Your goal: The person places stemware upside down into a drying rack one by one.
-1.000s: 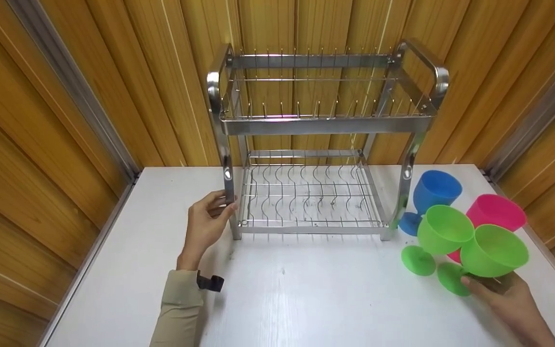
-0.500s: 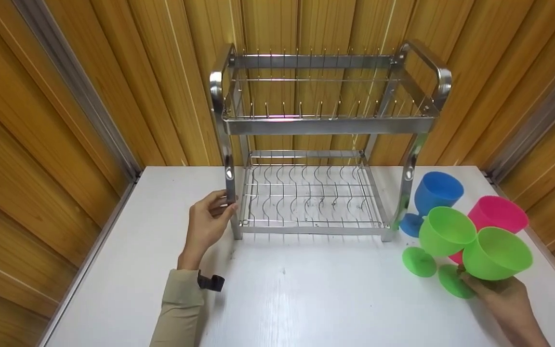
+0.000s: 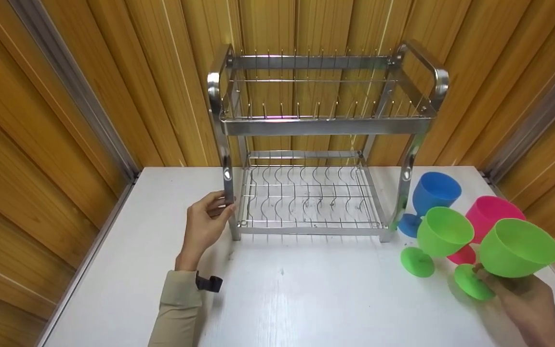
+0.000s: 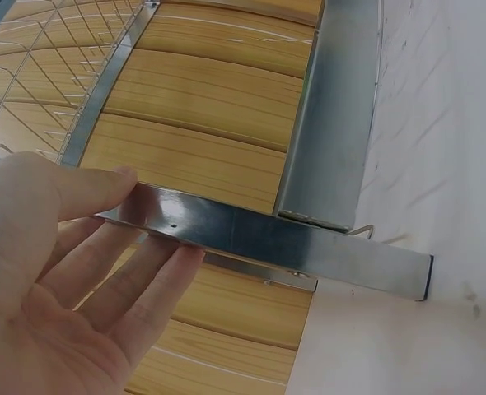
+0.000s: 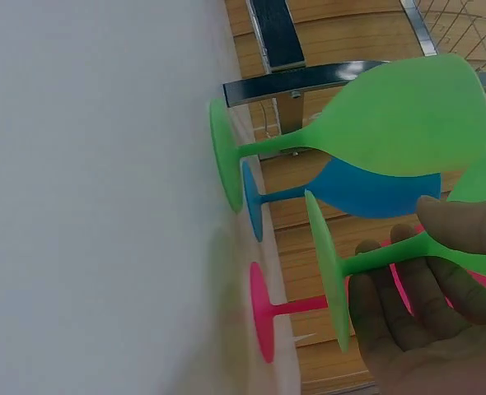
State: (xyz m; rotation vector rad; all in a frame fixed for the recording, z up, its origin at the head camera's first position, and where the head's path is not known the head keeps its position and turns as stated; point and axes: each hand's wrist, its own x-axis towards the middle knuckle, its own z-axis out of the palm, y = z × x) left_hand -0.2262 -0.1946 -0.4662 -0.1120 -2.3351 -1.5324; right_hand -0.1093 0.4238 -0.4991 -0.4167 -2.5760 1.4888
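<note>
A two-tier metal dish rack (image 3: 325, 127) stands at the back of the white table. My left hand (image 3: 205, 224) grips its front left leg (image 4: 251, 234) low down, thumb on one side and fingers on the other. On the right, my right hand (image 3: 528, 300) holds a green plastic goblet (image 3: 518, 253) by the stem, slightly tilted. In the right wrist view the foot (image 5: 328, 271) of this goblet is off the tabletop. A second green goblet (image 3: 443, 233) stands upright just left of it. Behind them are a blue goblet (image 3: 434, 190) and a pink goblet (image 3: 489, 214), partly hidden.
Both rack tiers hold only their wires; the lower wire shelf (image 3: 306, 195) has wavy dividers. Wood-look panels (image 3: 89, 72) wall in the back and both sides. The white table (image 3: 306, 289) stretches in front of the rack, and the blue goblet stands close to the rack's right leg (image 3: 405, 188).
My right hand has moved right with the green goblet, raising and tilting it away from the other green one. More of the pink goblet's foot shows. My left hand keeps its place.
</note>
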